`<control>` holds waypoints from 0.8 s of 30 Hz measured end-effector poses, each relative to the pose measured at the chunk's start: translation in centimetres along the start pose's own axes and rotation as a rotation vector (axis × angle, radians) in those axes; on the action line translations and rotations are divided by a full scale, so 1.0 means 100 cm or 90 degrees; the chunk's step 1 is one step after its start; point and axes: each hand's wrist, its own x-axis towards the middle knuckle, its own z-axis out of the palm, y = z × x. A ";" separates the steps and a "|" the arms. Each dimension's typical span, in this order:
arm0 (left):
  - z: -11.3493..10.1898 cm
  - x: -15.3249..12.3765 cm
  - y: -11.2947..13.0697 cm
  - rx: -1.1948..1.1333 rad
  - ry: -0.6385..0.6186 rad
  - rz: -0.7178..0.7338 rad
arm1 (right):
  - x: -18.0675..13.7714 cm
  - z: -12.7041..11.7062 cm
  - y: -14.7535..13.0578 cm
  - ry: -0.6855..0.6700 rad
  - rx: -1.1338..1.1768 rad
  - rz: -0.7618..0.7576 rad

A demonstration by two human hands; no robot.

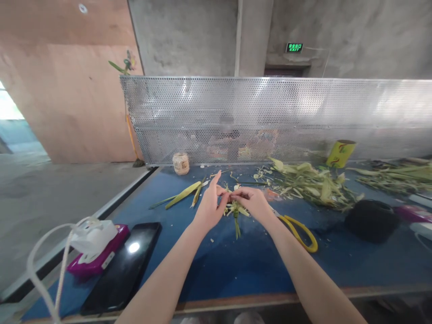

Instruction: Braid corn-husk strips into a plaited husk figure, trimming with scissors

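Observation:
Both my hands meet above the blue table [236, 265] at its middle. My left hand [208, 208] pinches the top of a small woven bundle of green and pale leaf strips [235, 210], with its index finger raised. My right hand [254, 202] is closed on the same bundle from the right. The bundle's stems hang down toward the table. Loose green leaves [184, 194] lie just left of my hands.
Yellow-handled scissors [300, 231] lie right of my right hand. A heap of leaf strips [313, 184], a black round object [371, 220] and a yellow cup [340, 154] are at the right. A black phone [126, 265], a magenta case [97, 256], a small jar [181, 163] and a perforated metal screen [270, 117] are also here.

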 end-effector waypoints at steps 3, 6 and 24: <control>0.003 -0.002 0.002 0.003 -0.015 -0.049 | 0.002 0.000 -0.001 0.028 0.059 0.038; 0.007 -0.003 0.004 0.015 -0.022 -0.084 | 0.002 0.002 0.001 0.049 0.081 0.056; 0.018 -0.004 -0.004 0.092 0.067 -0.124 | 0.007 0.015 0.011 0.120 0.065 0.066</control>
